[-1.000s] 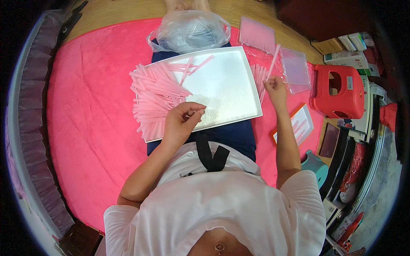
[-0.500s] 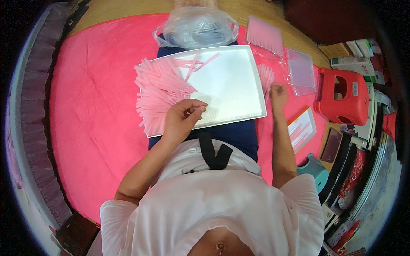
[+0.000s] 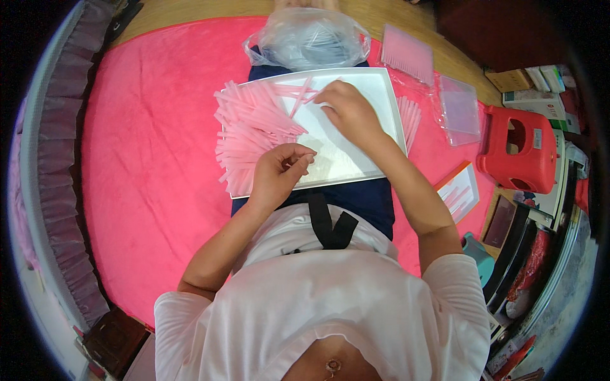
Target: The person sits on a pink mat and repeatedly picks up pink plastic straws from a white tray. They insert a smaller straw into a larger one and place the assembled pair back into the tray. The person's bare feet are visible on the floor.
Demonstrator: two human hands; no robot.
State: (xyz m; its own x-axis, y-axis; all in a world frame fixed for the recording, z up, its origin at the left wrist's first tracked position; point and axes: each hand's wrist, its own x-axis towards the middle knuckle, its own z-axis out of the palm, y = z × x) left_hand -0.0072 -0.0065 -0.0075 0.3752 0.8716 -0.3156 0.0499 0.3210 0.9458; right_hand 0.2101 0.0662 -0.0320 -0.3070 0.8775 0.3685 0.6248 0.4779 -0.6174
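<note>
A shallow white tray (image 3: pixel 381 95) rests across my lap. Many thin pink plastic strips or tubes (image 3: pixel 254 127) are heaped over its left side. Low in the tray, just right of the heap, my left hand (image 3: pixel 279 171) is closed with thumb and forefinger pressed together; whatever it may pinch is too small to make out. My right hand (image 3: pixel 349 111) hangs over the tray's upper middle, thumb and fingers apart, its fingertips at a few loose strips near the heap's upper right. The hand partly hides those strips.
A row of pink strips (image 3: pixel 408 120) lies right of the tray on the pink blanket (image 3: pixel 146 159). Beyond are a clear plastic bag (image 3: pixel 305 41), clear packs (image 3: pixel 406 54), an orange-edged white box (image 3: pixel 460 193) with strips, and a red stool (image 3: pixel 521 149).
My right hand has moved left from the strips beside the tray to above the tray's upper middle. My left hand keeps its pinched pose over the tray. The whole view has shifted slightly.
</note>
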